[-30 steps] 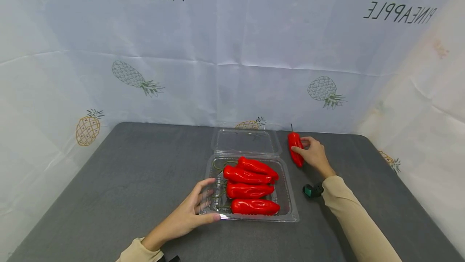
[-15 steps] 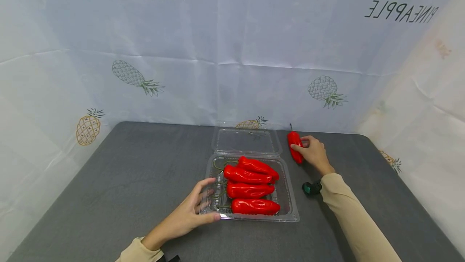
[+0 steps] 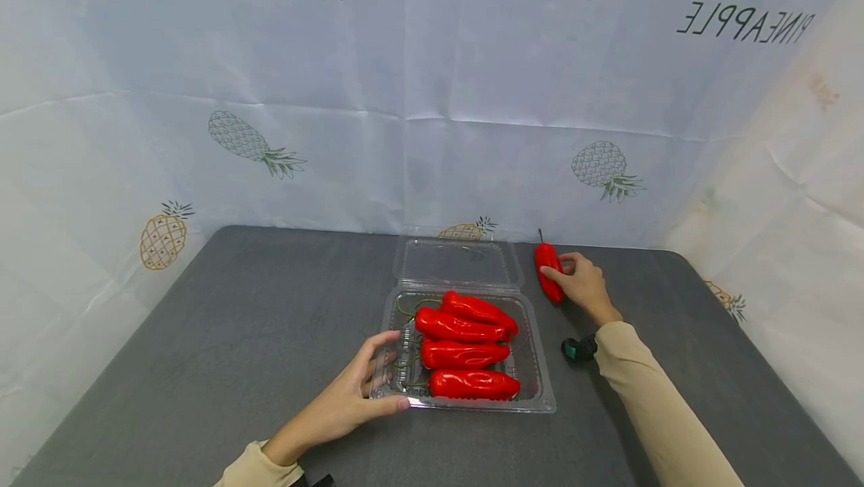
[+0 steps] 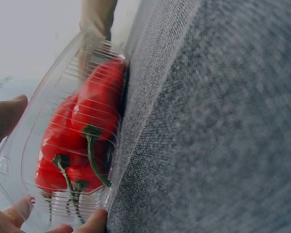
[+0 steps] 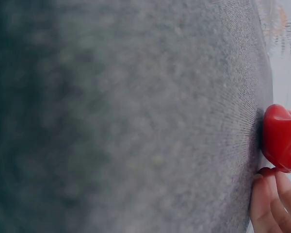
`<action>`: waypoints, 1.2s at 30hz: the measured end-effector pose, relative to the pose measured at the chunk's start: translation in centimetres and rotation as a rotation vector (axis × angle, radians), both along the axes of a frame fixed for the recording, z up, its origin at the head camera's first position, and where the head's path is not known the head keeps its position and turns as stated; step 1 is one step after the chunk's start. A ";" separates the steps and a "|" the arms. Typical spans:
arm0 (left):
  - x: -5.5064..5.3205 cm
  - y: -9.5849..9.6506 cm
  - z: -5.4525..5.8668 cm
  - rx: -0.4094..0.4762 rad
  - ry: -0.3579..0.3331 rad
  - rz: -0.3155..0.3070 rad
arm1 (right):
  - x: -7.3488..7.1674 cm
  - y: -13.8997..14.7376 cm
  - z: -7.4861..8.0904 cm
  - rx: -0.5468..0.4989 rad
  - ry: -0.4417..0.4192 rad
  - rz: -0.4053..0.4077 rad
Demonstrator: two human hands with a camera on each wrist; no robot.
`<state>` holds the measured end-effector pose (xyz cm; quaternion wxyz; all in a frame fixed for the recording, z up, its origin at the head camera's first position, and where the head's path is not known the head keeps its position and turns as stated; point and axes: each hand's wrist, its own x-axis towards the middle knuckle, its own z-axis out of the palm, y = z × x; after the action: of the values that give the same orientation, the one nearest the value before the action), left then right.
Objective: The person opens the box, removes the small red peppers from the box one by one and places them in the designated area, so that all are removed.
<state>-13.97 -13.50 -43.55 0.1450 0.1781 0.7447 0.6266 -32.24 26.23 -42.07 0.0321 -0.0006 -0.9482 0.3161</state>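
Observation:
On the right of the head view, my right hand (image 3: 586, 288) pinches a long red pepper (image 3: 548, 271) between thumb and fingers; its stem points to the back. The right wrist view shows this red pepper (image 5: 281, 138) low against the tabletop, with fingers (image 5: 264, 204) at its side. My left hand (image 3: 344, 397) holds the near left corner of a clear plastic clamshell container (image 3: 540, 389), thumb along the front rim and fingers at the left wall. Inside lie several red peppers (image 3: 464, 356) side by side, stems towards the left.
The container's lid (image 3: 459, 262) lies folded open towards the back. A dark grey tabletop (image 3: 202, 344) runs to a white pineapple-print cloth (image 3: 358, 172) hanging behind it. A dark wrist device (image 3: 579, 350) shows by the right sleeve.
My right hand and its pepper have shifted slightly towards the back of the table. The left hand, container and other peppers have stayed put.

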 end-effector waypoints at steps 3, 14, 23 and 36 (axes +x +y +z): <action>0.0 0.0 0.0 -0.001 -0.001 0.000 | 0.3 0.0 0.2 0.006 0.001 0.007; -0.1 0.0 0.0 -0.006 -0.005 0.003 | 2.0 0.4 1.4 -0.031 0.053 0.031; -0.1 0.0 -0.1 -0.006 -0.005 0.002 | 3.2 0.1 2.5 -0.030 0.146 0.086; -0.1 0.0 0.1 0.003 0.001 -0.004 | 6.1 -3.1 5.8 -0.025 0.141 0.315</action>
<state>-14.05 -13.50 -43.48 0.1453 0.1802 0.7435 0.6274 -26.15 23.18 -36.26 0.0488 0.1696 -0.9279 0.3283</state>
